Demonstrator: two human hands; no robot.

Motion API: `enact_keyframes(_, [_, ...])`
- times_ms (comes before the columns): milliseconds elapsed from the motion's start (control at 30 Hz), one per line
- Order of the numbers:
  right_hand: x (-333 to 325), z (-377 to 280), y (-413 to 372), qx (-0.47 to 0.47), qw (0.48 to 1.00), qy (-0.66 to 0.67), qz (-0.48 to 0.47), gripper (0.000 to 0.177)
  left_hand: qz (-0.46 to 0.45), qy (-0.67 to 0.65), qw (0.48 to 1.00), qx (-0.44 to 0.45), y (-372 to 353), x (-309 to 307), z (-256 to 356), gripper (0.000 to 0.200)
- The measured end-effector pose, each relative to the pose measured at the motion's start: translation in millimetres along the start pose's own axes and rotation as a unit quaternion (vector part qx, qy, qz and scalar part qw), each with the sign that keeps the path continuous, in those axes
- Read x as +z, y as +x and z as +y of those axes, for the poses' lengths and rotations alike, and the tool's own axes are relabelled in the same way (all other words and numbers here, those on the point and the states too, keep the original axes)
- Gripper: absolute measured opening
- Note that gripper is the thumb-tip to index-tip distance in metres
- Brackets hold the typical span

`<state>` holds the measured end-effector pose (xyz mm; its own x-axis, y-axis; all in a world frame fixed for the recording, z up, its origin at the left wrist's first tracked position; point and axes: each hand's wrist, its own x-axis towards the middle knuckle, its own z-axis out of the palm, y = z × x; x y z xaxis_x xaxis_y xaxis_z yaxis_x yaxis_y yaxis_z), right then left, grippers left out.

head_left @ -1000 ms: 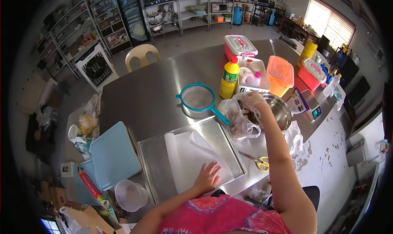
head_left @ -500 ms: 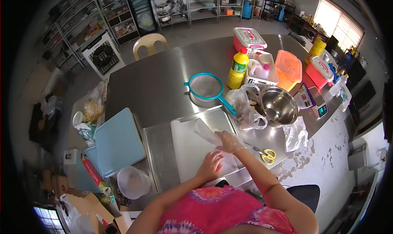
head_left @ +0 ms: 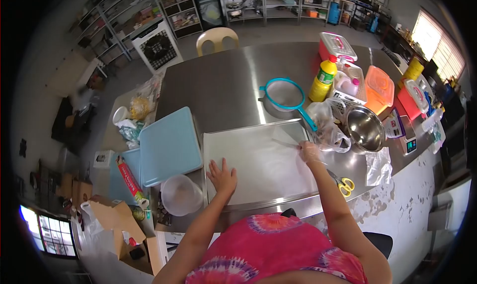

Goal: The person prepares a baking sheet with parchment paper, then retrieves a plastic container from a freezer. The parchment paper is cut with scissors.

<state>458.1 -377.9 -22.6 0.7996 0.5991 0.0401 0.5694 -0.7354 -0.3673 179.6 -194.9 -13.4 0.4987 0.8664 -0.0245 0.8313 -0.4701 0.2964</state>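
A metal tray lies on the steel table, lined with a sheet of white baking paper. My left hand rests flat on the paper's left side, fingers spread. At the tray's right edge is my right hand, which wears a clear plastic glove. Its fingers are closed on a flat translucent scraper that points up and left over the paper. Yellow-handled scissors lie just right of my right forearm.
A blue lid and a clear tub stand left of the tray. Behind it are a blue strainer, a yellow bottle and a plastic bag. A steel bowl sits at the right.
The paper now spreads across the tray. My left hand has moved left and opened flat on it; my right hand has shifted toward the tray's right edge. The view has turned left.
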Motion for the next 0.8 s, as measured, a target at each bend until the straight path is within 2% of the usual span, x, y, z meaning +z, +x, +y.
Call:
enact_keyframes(100, [-8, 0, -1, 0.003, 1.0, -0.013, -0.019, 0.017, 0.009, -0.015, 0.999, 0.041, -21, 2, -5, 0.061])
enact_keyframes(167, [-18, -2, -5, 0.07, 0.996, -0.041, -0.039, 0.02, 0.005, -0.016, 0.998, 0.067, -33, 0, -7, 0.061])
enact_keyframes(233, [-29, -6, -10, 0.09, 0.995, -0.033, -0.041, 0.021, 0.013, -0.016, 0.996, 0.083, -36, 3, -12, 0.061])
enact_keyframes(300, [-36, -8, -14, 0.114, 0.992, -0.025, -0.039, 0.023, 0.021, -0.017, 0.994, 0.103, -35, 2, -13, 0.062])
enact_keyframes(400, [-41, -11, -21, 0.151, 0.988, 0.02, -0.012, 0.024, -0.013, -0.002, 0.993, 0.114, -28, -3, -14, 0.062])
enact_keyframes(467, [-40, -13, -24, 0.176, 0.984, 0.036, 0.012, 0.024, 0.003, -0.016, 0.99, 0.141, -24, -2, -18, 0.063])
enact_keyframes(567, [-37, -14, -28, 0.185, 0.981, 0.039, 0.03, 0.025, 0.007, -0.006, 0.989, 0.149, -25, -4, -17, 0.062])
enact_keyframes(800, [-20, -6, -30, 0.142, 0.987, 0.029, 0.069, 0.021, 0.019, -0.024, 0.984, 0.175, -22, 2, -21, 0.062])
